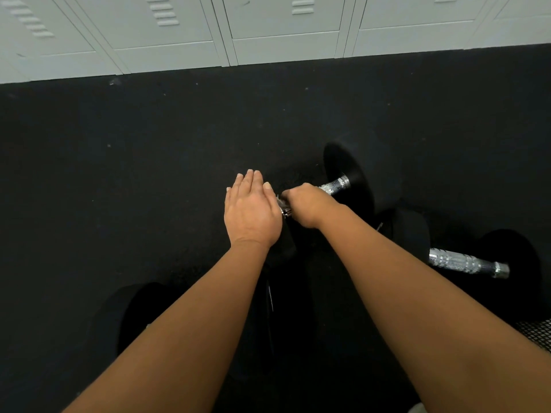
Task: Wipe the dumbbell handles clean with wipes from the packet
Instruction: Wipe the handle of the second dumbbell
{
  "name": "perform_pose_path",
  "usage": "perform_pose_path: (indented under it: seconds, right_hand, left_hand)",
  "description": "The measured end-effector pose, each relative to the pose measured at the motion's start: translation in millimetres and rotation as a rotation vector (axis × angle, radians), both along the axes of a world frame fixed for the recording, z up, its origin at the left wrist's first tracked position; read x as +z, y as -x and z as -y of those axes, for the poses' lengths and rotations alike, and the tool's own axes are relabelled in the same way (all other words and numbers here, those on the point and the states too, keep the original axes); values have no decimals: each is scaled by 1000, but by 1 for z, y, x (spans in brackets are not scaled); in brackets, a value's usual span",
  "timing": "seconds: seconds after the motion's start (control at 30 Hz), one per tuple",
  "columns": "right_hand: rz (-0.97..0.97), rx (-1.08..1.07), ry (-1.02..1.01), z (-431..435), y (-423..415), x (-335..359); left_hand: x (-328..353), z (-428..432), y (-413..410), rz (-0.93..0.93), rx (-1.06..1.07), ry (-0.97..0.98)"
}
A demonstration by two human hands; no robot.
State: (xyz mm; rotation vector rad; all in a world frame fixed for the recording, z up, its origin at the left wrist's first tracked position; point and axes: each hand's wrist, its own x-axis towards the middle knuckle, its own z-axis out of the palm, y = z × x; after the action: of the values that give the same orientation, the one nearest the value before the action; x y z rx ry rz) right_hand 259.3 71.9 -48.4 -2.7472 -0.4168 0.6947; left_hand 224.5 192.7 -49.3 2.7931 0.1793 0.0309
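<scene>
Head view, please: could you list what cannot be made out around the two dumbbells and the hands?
- Wipe and packet: neither shows; whether the right hand holds a wipe is hidden by its closed fingers.
- Near dumbbell: handle middle covered by the right hand; its near head is hidden under the left hand.
- Second dumbbell: black heads blur into the dark floor.
- Mesh object: cut off by the right edge.

A gym locker room or changing area: a row of pale grey metal lockers with louvred vents (167,28) lines the far wall, the floor is black speckled rubber matting (119,150), and black-headed dumbbells with knurled chrome handles (465,260) lie on it.
</scene>
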Motion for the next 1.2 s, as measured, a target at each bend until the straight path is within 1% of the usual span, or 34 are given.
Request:
perform_pose_path:
  seconds: [0.1, 0.17, 0.27, 0.4, 0.47, 0.53, 0.6, 0.73, 0.83, 0.93, 1.1, 1.2]
  right_hand:
    - [131, -67, -11, 4, 13, -12]
    - [163, -58, -46, 0, 21, -16]
    - [110, 25, -63, -6, 16, -12]
    - [-24, 1, 13, -4, -4, -2]
    - [18, -26, 47, 1, -3, -5]
    - [133, -41, 54, 2, 7, -11]
    - [192, -30, 7, -1, 15, -14]
    - [126, 41, -68, -3, 12, -11]
    - [135, -13, -81, 9, 8, -15]
    - [200, -87, -154, 14, 23, -25]
    - [267, 50, -270, 8, 48, -35]
    - [357, 39, -318, 23, 53, -50]
  left_hand:
    - [0, 0, 1, 9, 2, 2]
    - [0, 0, 1, 4, -1, 0]
    - [-1, -1, 1, -4, -1, -4]
    - [1, -1, 1, 3, -5, 7]
    - [0, -1, 1, 4, -6, 11]
    - [0, -1, 1, 7, -1, 10]
    - [0, -1, 1, 6, -1, 5]
    - [0, -1, 0, 2, -5, 13]
    - [0, -1, 0, 8, -6, 14]
    - [1, -1, 1, 11, -6, 11]
    - [1, -1, 1, 2, -6, 11]
    - [1, 0, 1, 5, -7, 11]
